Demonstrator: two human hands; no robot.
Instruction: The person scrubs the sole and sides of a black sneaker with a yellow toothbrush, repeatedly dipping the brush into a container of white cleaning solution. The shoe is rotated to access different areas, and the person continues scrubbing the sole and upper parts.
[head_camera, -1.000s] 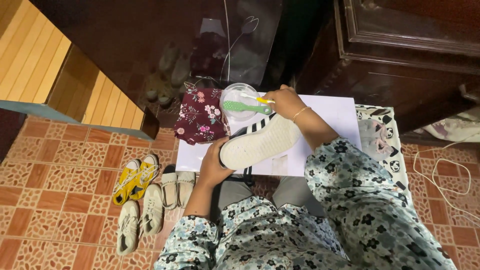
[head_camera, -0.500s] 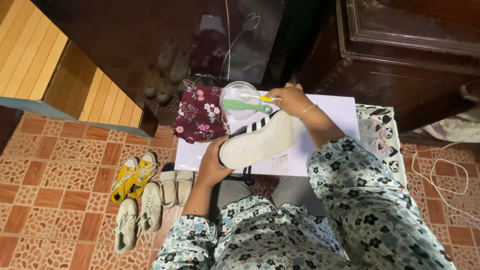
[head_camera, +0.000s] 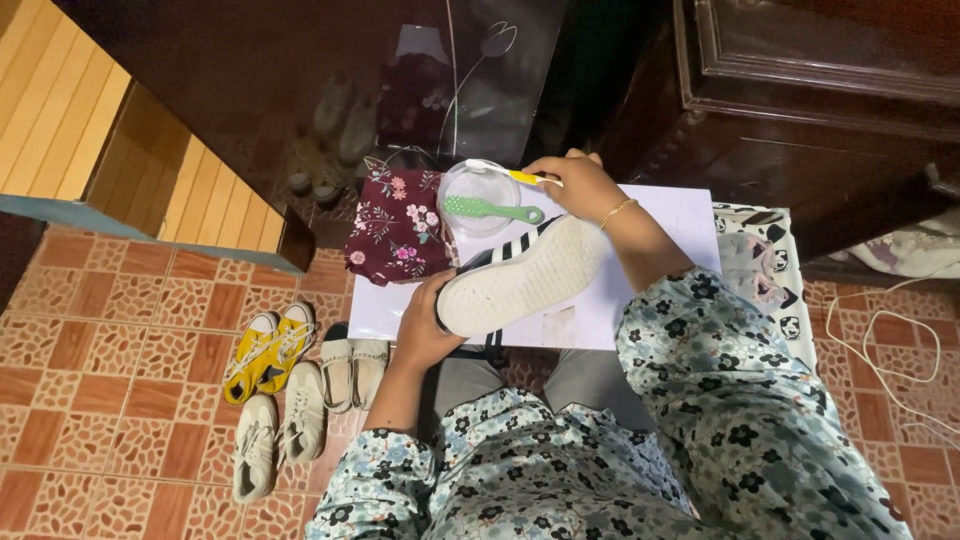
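The left hand (head_camera: 425, 325) holds a shoe (head_camera: 525, 275) by one end. Its fingers are curled around that end and press on it. The shoe is white with black stripes on its side, and it is turned so the pale sole faces up. It sits tilted over a white board (head_camera: 650, 220).

The right hand (head_camera: 575, 185) is just past the other end of the shoe. Its fingers are pressed together and pinch the yellow handle of a toothbrush (head_camera: 500, 170). The white head of the toothbrush sticks out past the fingertips, over the rim of a clear round bowl (head_camera: 478, 190). I think the bristles touch the bowl, but it is too small to be sure. A gold bracelet (head_camera: 618, 212) is on this wrist.

A green brush (head_camera: 490, 211) lies across the bowl, just below the right fingertips. Beside the bowl, on the far side from the right hand, lies a dark red cloth with flowers (head_camera: 395, 225).

On the tiled floor, near the left arm, stand a pair of yellow shoes (head_camera: 268, 348), a pair of sandals (head_camera: 352, 368) and a pair of cream shoes (head_camera: 278, 430).
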